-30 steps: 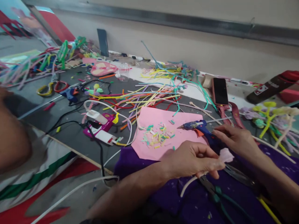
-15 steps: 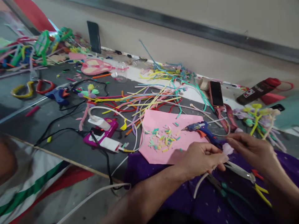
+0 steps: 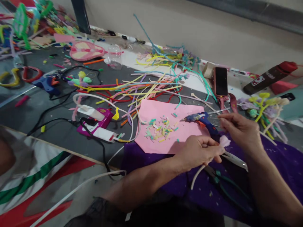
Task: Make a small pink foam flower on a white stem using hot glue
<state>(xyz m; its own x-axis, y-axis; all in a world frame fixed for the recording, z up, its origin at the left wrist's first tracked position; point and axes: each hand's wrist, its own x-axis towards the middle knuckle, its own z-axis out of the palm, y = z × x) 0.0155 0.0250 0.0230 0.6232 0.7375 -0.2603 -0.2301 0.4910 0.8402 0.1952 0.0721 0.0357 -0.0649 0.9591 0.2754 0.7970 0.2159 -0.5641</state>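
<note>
My left hand (image 3: 200, 148) is closed around a pipe cleaner flower, its pale lilac petals (image 3: 224, 141) showing past the fingertips. A whitish pipe cleaner stem (image 3: 197, 177) comes out beneath that hand. Just right of the flower and apart from it, my right hand (image 3: 243, 130) has thumb and forefinger pressed together; whatever may be between them is too small to see. Those fingertips are close to the blue glue gun (image 3: 201, 120), which lies on a pink sheet (image 3: 151, 108) with a clear glue stick (image 3: 219, 110) at its back. Scissors (image 3: 235, 160) and green-handled pliers (image 3: 227, 184) lie beneath my hands.
Cut pipe cleaner bits (image 3: 163, 130) are scattered on the pink sheet. Long pipe cleaners (image 3: 146, 90) spread behind it. A magenta power strip (image 3: 94, 124) with cables sits left. A phone (image 3: 220, 81), a dark bottle (image 3: 267, 78) and a flower bunch (image 3: 262, 110) stand right.
My right hand has drawn up and away from the flower toward the back of the glue gun. The left hand keeps its hold on the flower. The view has shifted slightly.
</note>
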